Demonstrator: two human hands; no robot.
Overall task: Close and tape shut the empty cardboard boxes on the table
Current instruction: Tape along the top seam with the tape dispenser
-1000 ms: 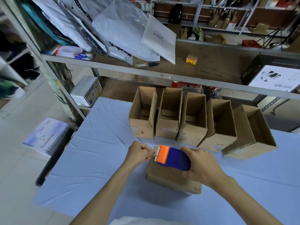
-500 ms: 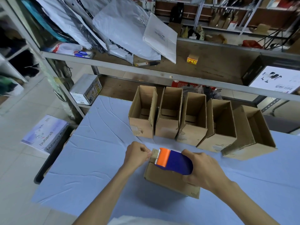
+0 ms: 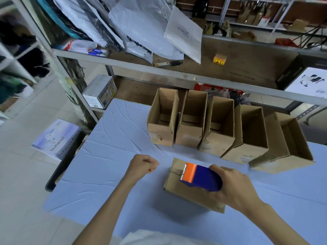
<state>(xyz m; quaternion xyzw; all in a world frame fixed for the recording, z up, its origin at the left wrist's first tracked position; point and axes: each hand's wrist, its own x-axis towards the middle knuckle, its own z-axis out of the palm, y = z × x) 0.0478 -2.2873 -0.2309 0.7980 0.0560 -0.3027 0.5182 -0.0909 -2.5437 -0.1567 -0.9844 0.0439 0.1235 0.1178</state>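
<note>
A closed cardboard box [image 3: 173,182] lies on the blue table [image 3: 113,156] in front of me. My right hand [image 3: 235,189] grips a blue tape dispenser with an orange head [image 3: 200,176] and rests it on top of that box, serrated edge near the box's far left end. My left hand [image 3: 143,165] is a closed fist a little left of the box, not touching it. I cannot make out any tape between fist and dispenser. Behind stands a row of several open, empty boxes, from the leftmost [image 3: 163,121] to the tilted rightmost [image 3: 286,144].
A metal shelf [image 3: 177,71] crosses just behind the open boxes, holding white plastic mailers [image 3: 141,27] and a small yellow carton [image 3: 219,60]. A white printed box [image 3: 100,93] sits on the lower shelf at left. Another box [image 3: 55,138] lies on the floor.
My left hand has drawn away leftwards from the dispenser's orange head, where it was pinching before. The dispenser and right hand have stayed on the box.
</note>
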